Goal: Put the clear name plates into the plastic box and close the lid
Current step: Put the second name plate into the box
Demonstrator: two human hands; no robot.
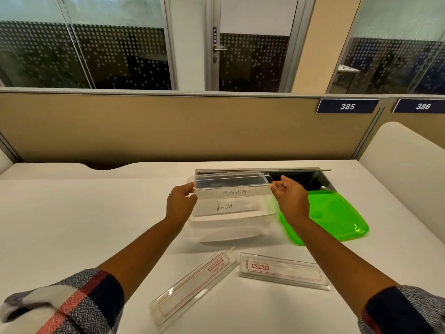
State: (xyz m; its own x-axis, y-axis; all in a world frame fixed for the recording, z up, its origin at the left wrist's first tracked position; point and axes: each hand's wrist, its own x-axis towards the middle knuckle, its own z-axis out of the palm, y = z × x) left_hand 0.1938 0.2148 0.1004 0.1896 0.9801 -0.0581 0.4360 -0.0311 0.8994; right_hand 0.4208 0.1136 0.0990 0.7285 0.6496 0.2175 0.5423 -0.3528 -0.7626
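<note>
The white tabletop (pixel 72 213) carries everything, with wide bare room on its left half and along the near edge. Toward the far edge, just before a dark cable trough (pixel 301 177), sits the clear plastic box (pixel 228 227), open, likely so plates can drop straight in; one marked "LION" already seems to lie inside. The green lid (pixel 337 218) lies flat just right of the box, partly over the trough's corner, parked within reach for closing. Over the box, the left hand (pixel 180 203) and right hand (pixel 290 196) each pinch one end of a clear name plate (pixel 232 186) marked "SIGMA", holding it level and lengthwise, probably to match the box's long side. Two more name plates (pixel 195 285) (pixel 284 271) wait near the near edge, close together, clear of the arms.
</note>
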